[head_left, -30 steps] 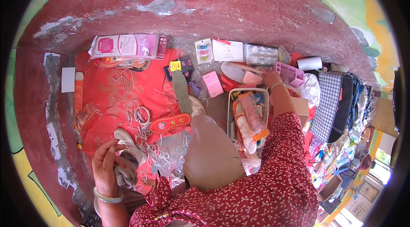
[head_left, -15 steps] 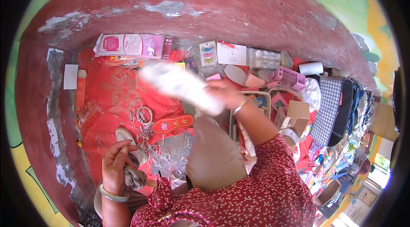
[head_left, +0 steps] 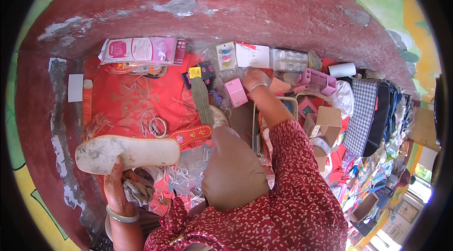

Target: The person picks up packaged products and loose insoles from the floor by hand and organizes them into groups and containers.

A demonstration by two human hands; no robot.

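Going by the head view (only one): the white insole [head_left: 137, 151] is in the L hand [head_left: 115, 189], over the near L corner of the red cloth [head_left: 163, 88], its L end poking past that edge. Thumb's pressed on the top face; fingers go underneath, mostly hidden. Same hand also has a bunched grey cloth [head_left: 139, 191]. R hand [head_left: 255, 78] is away on the far R side, btwn a pink box [head_left: 235, 92] and a peach block [head_left: 280, 85]; fingertips hidden, can't tell if they've got anything.

Handling: prob. v. light, bendy but springy, fabric-ish so not slippery, hard to break. Best hold, I'd guess: mid-length pinch, thumb on top, so neither end droops.

Looks: long, off-white, rounded ends, L end broader w/ grey specks + smudges; faint reddish mark nr thumb; orange-ish rim, clearest at R end, which overlaps a red insole [head_left: 193, 135] from where I'm standing.
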